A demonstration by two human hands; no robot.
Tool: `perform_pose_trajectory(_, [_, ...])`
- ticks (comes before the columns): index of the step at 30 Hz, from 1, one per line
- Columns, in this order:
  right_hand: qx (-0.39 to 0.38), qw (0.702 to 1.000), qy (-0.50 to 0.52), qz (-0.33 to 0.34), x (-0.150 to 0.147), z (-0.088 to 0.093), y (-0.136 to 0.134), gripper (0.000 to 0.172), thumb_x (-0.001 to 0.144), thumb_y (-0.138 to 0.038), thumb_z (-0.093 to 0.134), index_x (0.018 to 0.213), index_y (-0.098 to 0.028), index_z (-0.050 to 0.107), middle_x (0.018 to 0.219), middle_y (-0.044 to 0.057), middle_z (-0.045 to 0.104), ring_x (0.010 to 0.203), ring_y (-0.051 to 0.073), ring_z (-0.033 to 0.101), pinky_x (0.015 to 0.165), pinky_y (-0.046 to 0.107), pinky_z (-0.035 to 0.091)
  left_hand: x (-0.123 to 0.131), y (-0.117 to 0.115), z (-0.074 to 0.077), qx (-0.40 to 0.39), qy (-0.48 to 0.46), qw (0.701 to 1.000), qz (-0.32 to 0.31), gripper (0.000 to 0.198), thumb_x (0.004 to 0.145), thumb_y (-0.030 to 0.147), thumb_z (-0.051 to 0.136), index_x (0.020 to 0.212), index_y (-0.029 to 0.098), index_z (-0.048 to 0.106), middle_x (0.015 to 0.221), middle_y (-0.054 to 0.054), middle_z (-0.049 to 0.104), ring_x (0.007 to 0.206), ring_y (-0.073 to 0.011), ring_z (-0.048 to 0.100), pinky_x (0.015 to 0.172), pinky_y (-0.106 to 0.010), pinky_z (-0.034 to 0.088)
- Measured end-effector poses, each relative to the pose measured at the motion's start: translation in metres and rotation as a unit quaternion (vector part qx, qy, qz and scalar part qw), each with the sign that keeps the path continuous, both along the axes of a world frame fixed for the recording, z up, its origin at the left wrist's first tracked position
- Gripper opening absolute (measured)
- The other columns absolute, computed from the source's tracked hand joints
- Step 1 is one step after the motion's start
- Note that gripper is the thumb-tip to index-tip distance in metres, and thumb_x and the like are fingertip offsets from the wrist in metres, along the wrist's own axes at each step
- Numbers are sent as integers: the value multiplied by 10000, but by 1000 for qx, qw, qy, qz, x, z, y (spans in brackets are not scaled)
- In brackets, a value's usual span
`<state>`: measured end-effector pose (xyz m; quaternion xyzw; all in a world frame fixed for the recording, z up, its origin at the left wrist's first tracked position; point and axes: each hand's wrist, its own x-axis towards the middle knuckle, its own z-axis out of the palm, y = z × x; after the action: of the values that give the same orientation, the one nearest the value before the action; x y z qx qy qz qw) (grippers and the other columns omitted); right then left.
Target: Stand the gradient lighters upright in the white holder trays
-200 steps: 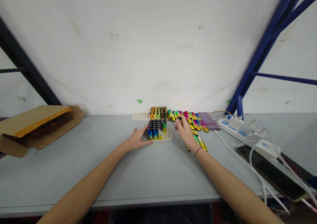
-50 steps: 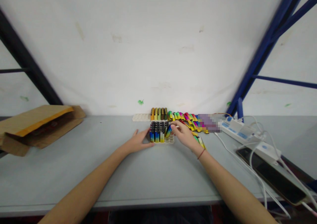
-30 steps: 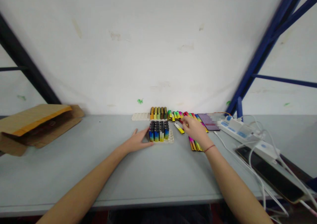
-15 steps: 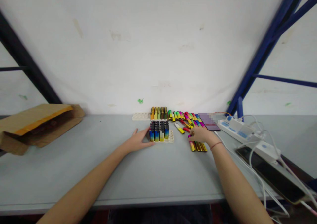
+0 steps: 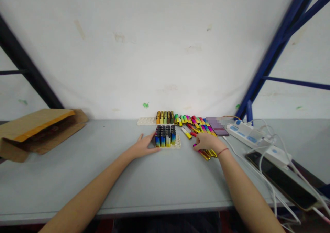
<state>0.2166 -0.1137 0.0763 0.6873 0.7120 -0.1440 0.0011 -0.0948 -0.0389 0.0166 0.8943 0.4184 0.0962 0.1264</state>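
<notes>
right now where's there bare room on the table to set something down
Bare: between the paper bag and left hand, and the middle front between both forearms. Crowded: right of the front tray, with loose lighters, right hand, power strip and black phone.

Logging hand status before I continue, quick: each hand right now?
Left hand: open, at the left end of the front tray.
Right hand: curled over lighters; whether it grips one can't be told.

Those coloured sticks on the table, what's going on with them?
They look like lighters. A person's left hand is at the left end of the front tray, where dark-topped lighters stand upright. The right hand touches loose lighters lying right of that tray. Another group lies behind, beside a back tray of upright lighters.
</notes>
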Motion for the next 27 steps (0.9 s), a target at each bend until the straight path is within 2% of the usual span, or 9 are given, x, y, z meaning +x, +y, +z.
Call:
perform_pose_trajectory(5, [68,989,123,49,2,-8,9,122,682,-237,619,757,-167,553,702,9,573,590,123,479,514,230,299,2,-1,3,-4,0,1000,-4,840,809,644,453,1454,186,170,1459,-147,335,1343,-317,307,1086,-607,43])
perform_pose_trajectory(9, [121,946,284,99,1,-6,14,206,806,-350,548,852,-150,563,771,19,567,654,129,497,570,235,361,4,-4,6,-11,0,1000,1,838,799,644,457,1449,187,191,1461,-143,332,1346,-332,297,1087,-605,52])
perform_pose_trajectory(13, [141,908,371,136,-2,-1,14,308,855,-447,498,838,-152,584,768,34,566,681,142,505,606,257,388,3,-4,6,-7,-1,1000,1,836,799,634,458,1447,173,199,1454,-147,344,1340,-339,307,1079,-619,58])
perform_pose_trajectory(21, [96,840,517,135,-13,2,6,270,879,-476,472,893,-206,471,629,-36,505,544,105,462,500,219,357,1,-1,2,1,0,1000,-1,849,803,638,462,1453,168,183,1449,-149,354,1334,-342,318,1081,-617,69])
perform_pose_trajectory(24, [100,814,559,123,-20,-1,7,255,880,-470,464,944,-223,443,615,-54,494,520,100,448,499,218,354,1,-1,2,1,-2,1000,-5,850,808,642,456,1456,171,172,1451,-152,349,1336,-337,315,1082,-617,57])
perform_pose_trajectory(27, [133,804,569,108,-28,-7,11,269,869,-475,474,974,-230,441,585,-71,466,498,100,433,503,222,355,2,-1,3,-1,-2,1000,-5,850,810,642,454,1459,178,159,1457,-149,338,1342,-330,305,1083,-615,48])
